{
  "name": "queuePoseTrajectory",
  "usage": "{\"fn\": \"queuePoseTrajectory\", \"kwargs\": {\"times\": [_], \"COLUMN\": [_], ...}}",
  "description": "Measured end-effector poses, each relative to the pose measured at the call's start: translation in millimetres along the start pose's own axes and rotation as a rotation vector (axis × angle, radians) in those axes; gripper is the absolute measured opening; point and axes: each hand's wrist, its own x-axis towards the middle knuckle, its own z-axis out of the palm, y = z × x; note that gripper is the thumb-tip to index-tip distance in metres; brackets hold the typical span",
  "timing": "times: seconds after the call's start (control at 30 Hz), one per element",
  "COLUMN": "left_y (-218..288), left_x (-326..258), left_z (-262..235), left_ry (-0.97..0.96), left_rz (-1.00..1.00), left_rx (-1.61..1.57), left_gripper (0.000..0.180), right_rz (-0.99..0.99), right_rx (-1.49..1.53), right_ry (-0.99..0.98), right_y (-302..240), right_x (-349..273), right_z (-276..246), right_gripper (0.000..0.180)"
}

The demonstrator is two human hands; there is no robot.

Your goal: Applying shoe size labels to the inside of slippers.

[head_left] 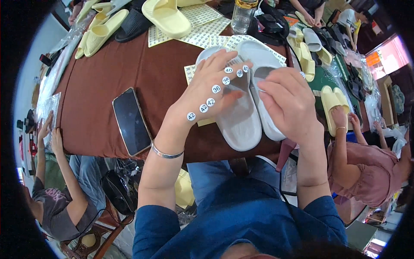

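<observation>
A pair of light grey slide slippers lies side by side on the brown tablecloth (90, 112), toes toward me. My left hand (207, 86) is over the left slipper (241, 134), fingers stretched out and thumb apart. Several round white number stickers (216, 89) sit in a row along the back of this hand and its fingers. Above the right slipper (272, 129), my right hand (291, 101) is closed in a pinch. A small pale spot shows at its fingertips, too small to name. Printed sticker sheets (189, 71) lie partly under the slippers.
A black phone (131, 123) lies left of my forearm. Beyond stand a pale yellow slipper (168, 19), a clear bottle (242, 17) and more sticker sheets (198, 17). Yellow slippers (101, 36) line the far left. Co-workers' hands (54, 134) are at both sides.
</observation>
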Motion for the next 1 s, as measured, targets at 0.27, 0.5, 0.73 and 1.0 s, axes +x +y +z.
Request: {"fn": "queuePoseTrajectory", "kwargs": {"times": [0.27, 0.5, 0.73, 1.0], "left_y": [1.5, 5.0, 11.1, 10.2], "left_x": [-2.4, -1.5, 2.2, 2.6], "left_z": [-1.0, -2.7, -3.6, -2.4], "left_ry": [-0.051, -0.034, -0.046, -0.037], "left_rz": [-0.005, 0.042, 0.076, 0.11], "left_rx": [0.015, -0.006, -0.035, -0.043], "left_gripper": [0.061, 0.055, 0.053, 0.049], "right_rz": [-0.087, -0.043, -0.045, -0.028], "right_rx": [0.061, -0.031, -0.032, 0.004], "right_ry": [0.043, 0.091, 0.075, 0.029], "right_y": [-6.8, 12.3, 17.1, 15.4], "right_x": [20.7, 21.8, 14.9, 11.8], "right_z": [14.1, 1.0, -0.5, 2.5], "right_gripper": [0.025, 0.02, 0.021, 0.024]}}
